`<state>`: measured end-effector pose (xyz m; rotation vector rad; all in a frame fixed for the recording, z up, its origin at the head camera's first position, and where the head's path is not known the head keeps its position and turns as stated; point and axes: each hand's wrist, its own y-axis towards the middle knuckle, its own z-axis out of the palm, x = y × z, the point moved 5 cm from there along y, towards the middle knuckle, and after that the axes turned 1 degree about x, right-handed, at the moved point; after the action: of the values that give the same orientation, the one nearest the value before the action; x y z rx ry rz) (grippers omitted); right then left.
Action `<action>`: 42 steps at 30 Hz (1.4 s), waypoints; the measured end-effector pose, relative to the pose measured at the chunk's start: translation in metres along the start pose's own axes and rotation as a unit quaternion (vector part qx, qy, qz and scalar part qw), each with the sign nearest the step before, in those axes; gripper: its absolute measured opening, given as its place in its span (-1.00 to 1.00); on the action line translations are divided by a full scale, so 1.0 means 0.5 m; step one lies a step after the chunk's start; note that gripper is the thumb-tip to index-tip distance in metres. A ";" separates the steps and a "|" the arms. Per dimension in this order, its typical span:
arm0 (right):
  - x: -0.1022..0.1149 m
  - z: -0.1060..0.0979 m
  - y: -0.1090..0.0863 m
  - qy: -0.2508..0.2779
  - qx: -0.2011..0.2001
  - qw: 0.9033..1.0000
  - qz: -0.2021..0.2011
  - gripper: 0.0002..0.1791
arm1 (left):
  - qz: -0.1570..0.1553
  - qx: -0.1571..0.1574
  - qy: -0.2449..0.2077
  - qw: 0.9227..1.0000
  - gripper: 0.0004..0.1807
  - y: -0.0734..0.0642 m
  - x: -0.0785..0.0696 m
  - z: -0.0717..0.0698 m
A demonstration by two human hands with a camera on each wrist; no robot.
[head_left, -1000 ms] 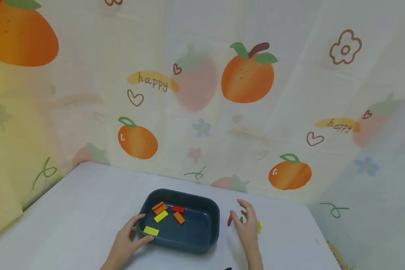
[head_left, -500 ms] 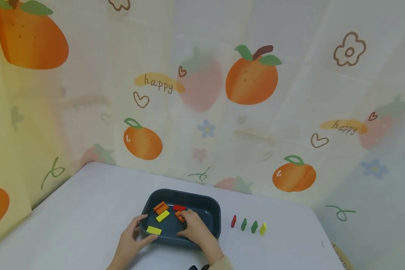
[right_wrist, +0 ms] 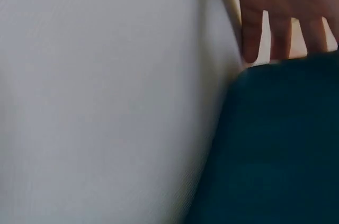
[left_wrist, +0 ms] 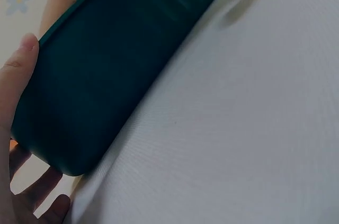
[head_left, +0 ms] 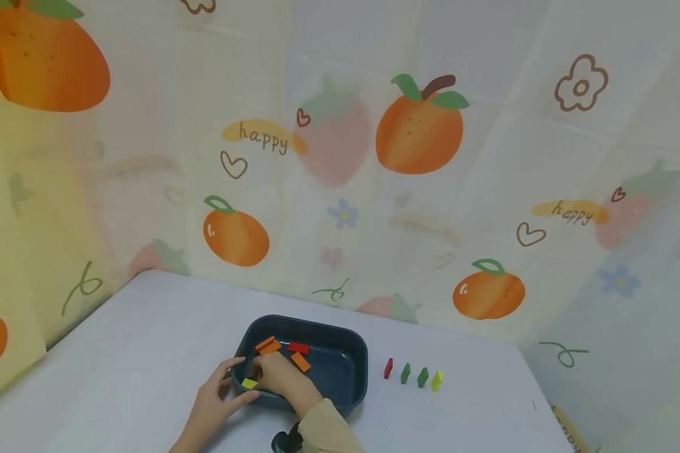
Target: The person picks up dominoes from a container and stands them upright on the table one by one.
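One dark tray (head_left: 334, 377), in the head view, is gripped at left by your left hand (head_left: 211, 397); your right hand (head_left: 280, 377) dips inside near a yellow block (head_left: 250, 383), its grip impossible to tell. Left wrist: thumb (left_wrist: 20, 65) on tray's wall. Right wrist: fingers (right_wrist: 280, 38) at its edge.

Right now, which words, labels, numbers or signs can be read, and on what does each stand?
"happy": left yellow patch on the printed backdrop.
"happy": right yellow patch on the same backdrop.
Patch at lower right, past the table: lettering too small to read.
Tray and blocks: no readable text.
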<state>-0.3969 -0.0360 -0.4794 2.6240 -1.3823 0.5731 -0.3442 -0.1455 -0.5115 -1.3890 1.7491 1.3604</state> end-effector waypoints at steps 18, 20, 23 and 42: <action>-0.108 -0.114 -0.184 0.412 -0.162 0.897 -0.026 -0.74 | -0.059 0.025 -0.006 0.998 -0.30 0.005 0.007 0.018; -0.140 -0.125 -0.220 0.475 -0.162 0.865 -0.005 -0.70 | -0.070 0.031 -0.005 0.997 -0.28 0.008 0.011 0.015; -0.177 -0.142 -0.257 0.519 -0.171 0.837 0.026 -0.62 | -0.071 0.030 0.000 0.997 -0.28 0.011 0.013 0.004; -0.385 -0.230 -0.462 0.195 -0.471 0.842 0.176 -0.69 | -0.113 0.055 -0.001 0.992 -0.27 0.007 0.013 0.002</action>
<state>-0.3383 0.2768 -0.4316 1.4051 -1.4764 0.2979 -0.3497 -0.1471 -0.5159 -1.4731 1.5846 1.1266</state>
